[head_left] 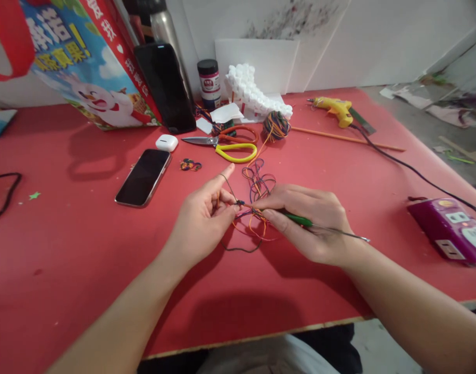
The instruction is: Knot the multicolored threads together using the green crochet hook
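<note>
Between thumb and fingers, my left hand [204,221] pinches a small dark piece of crochet [240,202], its index finger raised with a strand running over it. My right hand [313,221] is closed on a crochet hook [300,219] with a green grip; its thin metal shaft sticks out over the wrist. The hook's tip meets the work at my left fingertips. Loose multicoloured yarn [257,179] lies tangled behind and under both hands. From it an orange strand leads back to a yarn ball [275,126].
Scissors [238,145], a phone [143,177], an earbud case [166,143] and a small crocheted piece [190,164] lie beyond my left hand. A yellow glue gun [335,109] trails its cord towards a purple power strip [451,228] on the right. A gift bag [97,78] stands back left.
</note>
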Motion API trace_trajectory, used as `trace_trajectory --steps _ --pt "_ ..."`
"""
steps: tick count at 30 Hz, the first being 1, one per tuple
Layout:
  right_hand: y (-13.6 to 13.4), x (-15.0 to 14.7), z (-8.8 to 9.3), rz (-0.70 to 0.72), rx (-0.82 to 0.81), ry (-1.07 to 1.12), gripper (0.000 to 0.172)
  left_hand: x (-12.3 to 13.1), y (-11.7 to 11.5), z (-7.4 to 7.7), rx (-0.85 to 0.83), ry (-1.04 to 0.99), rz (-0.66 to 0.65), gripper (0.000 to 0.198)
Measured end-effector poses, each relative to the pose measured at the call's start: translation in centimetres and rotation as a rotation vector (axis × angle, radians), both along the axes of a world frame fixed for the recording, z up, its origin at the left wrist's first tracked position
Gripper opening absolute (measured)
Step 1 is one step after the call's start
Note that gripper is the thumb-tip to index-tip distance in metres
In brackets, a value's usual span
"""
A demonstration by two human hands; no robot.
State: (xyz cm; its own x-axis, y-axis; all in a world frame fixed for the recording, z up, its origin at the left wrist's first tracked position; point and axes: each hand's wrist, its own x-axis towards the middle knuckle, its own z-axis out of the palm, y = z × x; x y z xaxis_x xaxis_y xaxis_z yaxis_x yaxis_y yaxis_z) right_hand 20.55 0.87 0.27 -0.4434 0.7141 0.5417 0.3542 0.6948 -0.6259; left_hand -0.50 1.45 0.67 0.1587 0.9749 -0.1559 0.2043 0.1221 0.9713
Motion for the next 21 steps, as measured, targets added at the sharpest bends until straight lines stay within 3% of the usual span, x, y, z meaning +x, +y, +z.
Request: trace_trajectory --steps 12,18,21 --pt "-0.36 -0.37 -0.01 0.020 0.114 -0.039 0.017 -0.15 0.22 0.32 -0.089 -0.087 0.036 0.077" --pt "-0.27 -0.15 -0.07 0.025 0.045 -0.022 0.018 -0.17 -0.11 -0.21 0.013 0.022 0.004 0.074" --pt "-0.02 0.11 0.15 0.032 -0.104 0.055 0.017 -0.11 -0.18 -0.40 0.042 0.034 -0.029 0.073"
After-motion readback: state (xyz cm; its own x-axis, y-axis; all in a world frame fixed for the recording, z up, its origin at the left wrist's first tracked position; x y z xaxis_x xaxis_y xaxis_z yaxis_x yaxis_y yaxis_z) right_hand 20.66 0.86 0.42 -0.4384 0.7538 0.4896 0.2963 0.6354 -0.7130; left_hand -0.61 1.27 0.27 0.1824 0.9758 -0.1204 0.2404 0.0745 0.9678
